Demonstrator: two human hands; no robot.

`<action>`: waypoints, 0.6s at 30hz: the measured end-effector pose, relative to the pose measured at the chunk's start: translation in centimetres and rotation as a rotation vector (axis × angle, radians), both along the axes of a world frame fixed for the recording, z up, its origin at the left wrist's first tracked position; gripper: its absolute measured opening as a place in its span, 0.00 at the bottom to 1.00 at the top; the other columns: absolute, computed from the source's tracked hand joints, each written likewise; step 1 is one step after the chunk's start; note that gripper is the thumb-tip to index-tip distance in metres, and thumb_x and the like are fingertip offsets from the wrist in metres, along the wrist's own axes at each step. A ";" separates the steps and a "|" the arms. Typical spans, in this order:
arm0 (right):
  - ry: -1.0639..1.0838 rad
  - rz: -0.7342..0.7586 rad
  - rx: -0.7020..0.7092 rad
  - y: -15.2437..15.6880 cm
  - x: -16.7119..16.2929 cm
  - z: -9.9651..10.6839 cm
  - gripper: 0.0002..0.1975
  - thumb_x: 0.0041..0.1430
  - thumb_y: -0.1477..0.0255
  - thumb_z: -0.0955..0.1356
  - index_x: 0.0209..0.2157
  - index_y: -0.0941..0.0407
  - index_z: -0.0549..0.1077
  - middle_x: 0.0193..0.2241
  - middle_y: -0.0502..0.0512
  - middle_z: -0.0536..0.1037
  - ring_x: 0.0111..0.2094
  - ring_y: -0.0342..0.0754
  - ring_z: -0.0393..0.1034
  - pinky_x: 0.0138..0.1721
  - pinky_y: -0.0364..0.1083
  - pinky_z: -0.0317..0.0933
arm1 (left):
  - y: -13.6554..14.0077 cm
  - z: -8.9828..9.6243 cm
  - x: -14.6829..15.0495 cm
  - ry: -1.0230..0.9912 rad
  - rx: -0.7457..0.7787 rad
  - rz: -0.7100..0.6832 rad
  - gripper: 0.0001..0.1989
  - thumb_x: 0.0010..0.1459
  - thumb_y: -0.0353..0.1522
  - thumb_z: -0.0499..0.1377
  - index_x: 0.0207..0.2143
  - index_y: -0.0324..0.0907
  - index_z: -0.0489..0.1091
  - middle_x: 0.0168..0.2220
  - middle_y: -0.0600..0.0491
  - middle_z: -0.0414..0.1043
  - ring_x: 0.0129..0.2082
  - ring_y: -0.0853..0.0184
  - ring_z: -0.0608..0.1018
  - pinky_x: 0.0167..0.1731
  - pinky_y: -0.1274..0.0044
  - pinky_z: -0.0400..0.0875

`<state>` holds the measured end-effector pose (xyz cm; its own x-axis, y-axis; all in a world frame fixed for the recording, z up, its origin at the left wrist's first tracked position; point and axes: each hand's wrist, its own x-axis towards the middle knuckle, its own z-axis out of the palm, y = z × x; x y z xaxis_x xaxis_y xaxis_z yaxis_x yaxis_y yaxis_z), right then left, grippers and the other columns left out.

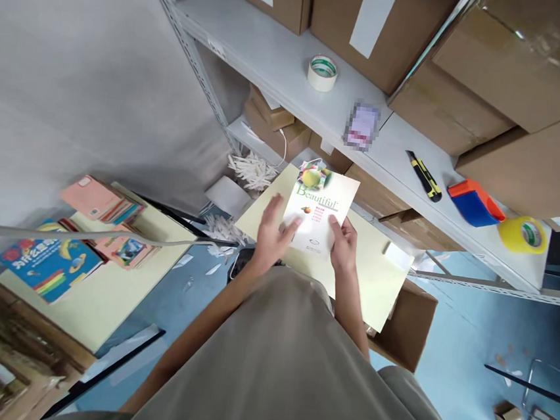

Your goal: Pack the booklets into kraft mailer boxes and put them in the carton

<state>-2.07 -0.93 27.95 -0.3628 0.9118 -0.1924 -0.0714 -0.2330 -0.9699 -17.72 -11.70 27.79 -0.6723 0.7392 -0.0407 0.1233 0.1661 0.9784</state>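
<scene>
A white booklet point(316, 203) with fruit pictures and the green word "Beautiful" is held up over a pale yellow table. My right hand point(344, 246) grips its right edge, thumb on the cover and fingers behind. At the opposite edge is my left hand point(273, 236), with its fingers stretched out and slightly blurred. Its thumb lies over the cover's lower left, while the other fingers stand apart from the edge. Below the booklet spreads the pale yellow tabletop point(362, 277).
A grey shelf point(275, 57) bears white tape point(322, 73), a blurred-out phone-like item point(362, 126), a yellow cutter point(426, 178), a blue-and-orange item point(476, 202), yellow tape point(522, 234) and cartons point(359, 33). Left, books point(57, 258) lie on another table. An open carton point(405, 324) stands right.
</scene>
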 end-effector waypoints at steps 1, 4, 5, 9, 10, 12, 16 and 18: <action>0.036 0.019 -0.028 0.1 0.5 0.2 0.28 0.62 0.45 0.78 0.53 0.51 0.84 0.54 0.62 0.90 0.57 0.65 0.86 0.55 0.62 0.83 | -0.1 0.1 -0.8 -0.082 0.003 0.017 0.36 0.63 0.57 0.73 0.65 0.45 0.82 0.69 0.41 0.79 0.76 0.43 0.73 0.73 0.56 0.74; 0.072 0.035 -0.077 -0.1 1.4 0.8 0.30 0.59 0.44 0.81 0.52 0.51 0.85 0.53 0.62 0.91 0.58 0.67 0.86 0.56 0.63 0.84 | -0.5 0.3 -2.3 -0.369 0.059 -0.124 0.39 0.58 0.62 0.74 0.56 0.40 0.87 0.55 0.40 0.88 0.59 0.44 0.86 0.59 0.59 0.84; 0.073 0.037 -0.086 -0.1 1.5 0.8 0.30 0.58 0.44 0.81 0.51 0.51 0.85 0.52 0.62 0.91 0.57 0.67 0.86 0.56 0.63 0.84 | -0.7 0.3 -2.5 -0.431 0.081 -0.164 0.38 0.56 0.61 0.76 0.53 0.39 0.88 0.51 0.41 0.89 0.55 0.46 0.88 0.55 0.61 0.85; -0.023 0.053 -0.029 0.0 1.4 0.3 0.33 0.60 0.42 0.80 0.54 0.53 0.85 0.54 0.62 0.90 0.60 0.67 0.85 0.61 0.63 0.81 | -1.0 0.4 -2.1 -0.523 0.157 -0.111 0.36 0.49 0.57 0.81 0.48 0.38 0.89 0.44 0.43 0.90 0.45 0.51 0.89 0.49 0.65 0.85; -0.070 0.042 0.024 0.1 1.3 0.1 0.34 0.60 0.41 0.80 0.55 0.53 0.84 0.57 0.62 0.89 0.63 0.67 0.83 0.64 0.63 0.79 | -0.9 0.4 -1.9 -0.515 0.170 -0.086 0.35 0.49 0.57 0.81 0.47 0.38 0.90 0.44 0.44 0.90 0.45 0.51 0.89 0.49 0.65 0.85; -0.158 -0.004 0.129 0.1 1.1 -0.1 0.39 0.59 0.40 0.79 0.60 0.53 0.84 0.65 0.64 0.84 0.70 0.68 0.77 0.69 0.64 0.75 | -0.5 0.2 -1.1 -0.457 0.183 -0.049 0.34 0.50 0.56 0.80 0.48 0.38 0.90 0.46 0.44 0.90 0.45 0.51 0.90 0.49 0.65 0.85; -0.189 0.036 0.189 -1.4 -0.2 0.7 0.43 0.59 0.40 0.79 0.65 0.55 0.82 0.69 0.67 0.81 0.71 0.69 0.77 0.70 0.65 0.74 | 0.6 0.1 1.7 -0.293 0.148 -0.027 0.29 0.59 0.52 0.75 0.53 0.40 0.89 0.50 0.47 0.90 0.47 0.50 0.91 0.50 0.63 0.87; -0.158 0.071 0.209 -2.5 -0.8 1.4 0.39 0.61 0.43 0.80 0.64 0.54 0.84 0.65 0.65 0.84 0.67 0.68 0.80 0.66 0.63 0.78 | 0.7 0.2 3.4 -0.219 0.138 -0.034 0.26 0.63 0.49 0.73 0.55 0.42 0.89 0.51 0.46 0.90 0.48 0.50 0.91 0.53 0.61 0.87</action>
<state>-2.91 -3.38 29.39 -0.4074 0.9111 -0.0621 0.0939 -0.0259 -0.9952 -14.29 -11.01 27.96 -0.6329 0.7701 -0.0795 -0.0902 0.0286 0.9955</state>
